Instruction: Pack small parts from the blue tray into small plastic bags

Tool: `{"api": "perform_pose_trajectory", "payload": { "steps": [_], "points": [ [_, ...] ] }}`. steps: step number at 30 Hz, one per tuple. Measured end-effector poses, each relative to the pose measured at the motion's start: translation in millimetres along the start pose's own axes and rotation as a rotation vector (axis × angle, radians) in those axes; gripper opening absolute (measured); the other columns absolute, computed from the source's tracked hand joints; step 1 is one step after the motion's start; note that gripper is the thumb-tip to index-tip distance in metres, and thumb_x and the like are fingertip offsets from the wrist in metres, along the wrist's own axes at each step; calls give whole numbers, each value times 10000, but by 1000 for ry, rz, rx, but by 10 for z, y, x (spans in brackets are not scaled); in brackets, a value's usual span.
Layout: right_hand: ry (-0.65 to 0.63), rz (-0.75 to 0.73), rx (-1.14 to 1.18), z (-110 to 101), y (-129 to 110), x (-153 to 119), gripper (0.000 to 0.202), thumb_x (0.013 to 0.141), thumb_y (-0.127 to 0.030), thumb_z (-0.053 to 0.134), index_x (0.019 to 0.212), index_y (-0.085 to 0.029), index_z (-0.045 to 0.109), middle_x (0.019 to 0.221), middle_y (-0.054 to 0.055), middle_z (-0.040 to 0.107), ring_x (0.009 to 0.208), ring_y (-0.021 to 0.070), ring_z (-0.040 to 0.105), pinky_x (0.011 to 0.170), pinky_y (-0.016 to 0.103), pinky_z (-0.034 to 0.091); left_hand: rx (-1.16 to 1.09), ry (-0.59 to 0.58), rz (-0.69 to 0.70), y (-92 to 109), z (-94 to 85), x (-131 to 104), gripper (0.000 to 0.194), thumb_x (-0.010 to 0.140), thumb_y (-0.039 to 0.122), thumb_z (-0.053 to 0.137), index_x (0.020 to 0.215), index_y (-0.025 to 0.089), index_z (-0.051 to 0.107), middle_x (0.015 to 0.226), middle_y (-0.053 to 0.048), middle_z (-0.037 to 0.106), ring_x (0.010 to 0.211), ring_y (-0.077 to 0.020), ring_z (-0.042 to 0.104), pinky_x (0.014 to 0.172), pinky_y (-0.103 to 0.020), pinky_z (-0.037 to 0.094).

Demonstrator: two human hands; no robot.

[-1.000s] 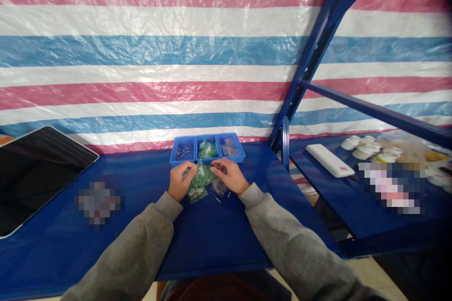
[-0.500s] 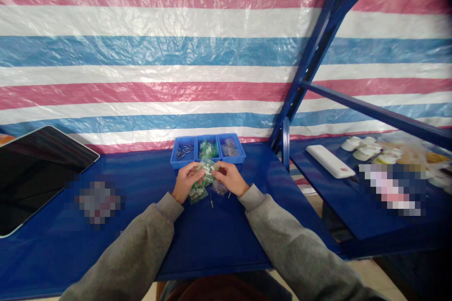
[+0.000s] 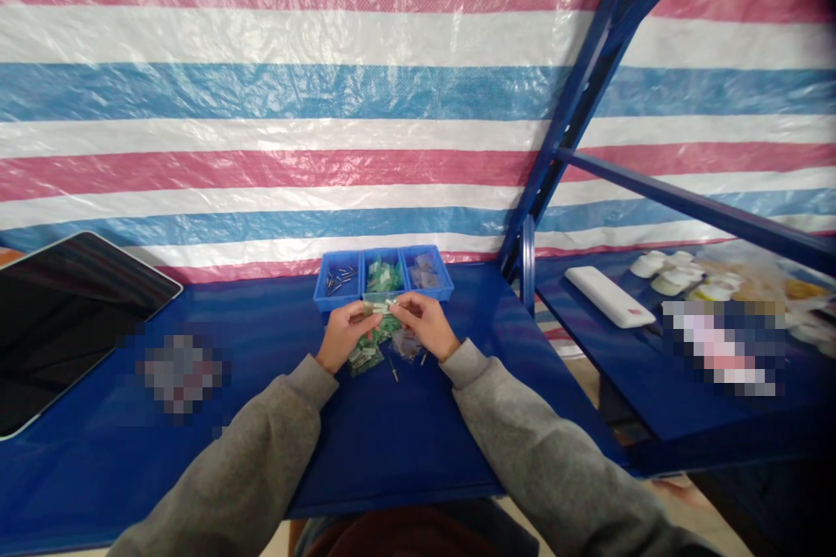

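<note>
Unreadably small, packet between hands

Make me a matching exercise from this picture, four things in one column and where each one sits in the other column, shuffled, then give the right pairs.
Things:
1. Blue plastic three-compartment tray
2. Black flat tablet screen
3. White oblong plastic block
4. Small clear packet with green contents

Places:
A. On the neighbouring table to the right
B. Pinched between the left hand and right hand
C. At the far left edge of the blue table
D. Against the striped tarp, just beyond the hands

Pairs: 1-D, 2-C, 3-A, 4-B
</note>
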State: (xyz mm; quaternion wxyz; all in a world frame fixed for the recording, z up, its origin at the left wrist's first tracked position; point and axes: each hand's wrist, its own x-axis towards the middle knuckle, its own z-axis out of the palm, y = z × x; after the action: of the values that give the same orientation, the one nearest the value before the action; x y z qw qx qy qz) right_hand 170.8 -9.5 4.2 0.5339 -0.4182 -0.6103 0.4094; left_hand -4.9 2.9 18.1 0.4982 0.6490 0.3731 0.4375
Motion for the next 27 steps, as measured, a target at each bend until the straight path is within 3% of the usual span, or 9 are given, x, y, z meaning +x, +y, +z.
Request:
{"api": "perform_pose_trajectory", "payload": {
  "steps": [7, 16, 27],
  "points": [
    [-63, -39, -72, 12, 38, -10, 229, 771, -388, 575, 712, -167, 552, 604, -24, 497, 555, 105, 457, 516, 211, 382, 50, 41, 29, 51, 1, -3, 252, 765, 349, 604, 677, 113, 624, 588, -14, 606, 495, -105, 523, 494, -221, 427],
    [-54, -85, -93, 10, -2, -34, 215, 783, -310, 550, 637, -173, 473, 563, -41, 438, 528, 93, 420, 512, 205, 350, -10, 14, 12, -4, 9, -15, 235, 736, 322, 645, 834, 110, 622, 631, -5, 600, 513, -99, 513, 509, -214, 416],
    [-62, -41, -66, 12, 29, -23, 282, 769, -410, 580, 655, -170, 485, 579, -34, 472, 531, 97, 452, 511, 209, 377, 41, 30, 15, 1, 2, -28, 203, 759, 312, 623, 728, 112, 622, 567, 8, 567, 504, -98, 504, 504, -206, 403]
  ]
}}
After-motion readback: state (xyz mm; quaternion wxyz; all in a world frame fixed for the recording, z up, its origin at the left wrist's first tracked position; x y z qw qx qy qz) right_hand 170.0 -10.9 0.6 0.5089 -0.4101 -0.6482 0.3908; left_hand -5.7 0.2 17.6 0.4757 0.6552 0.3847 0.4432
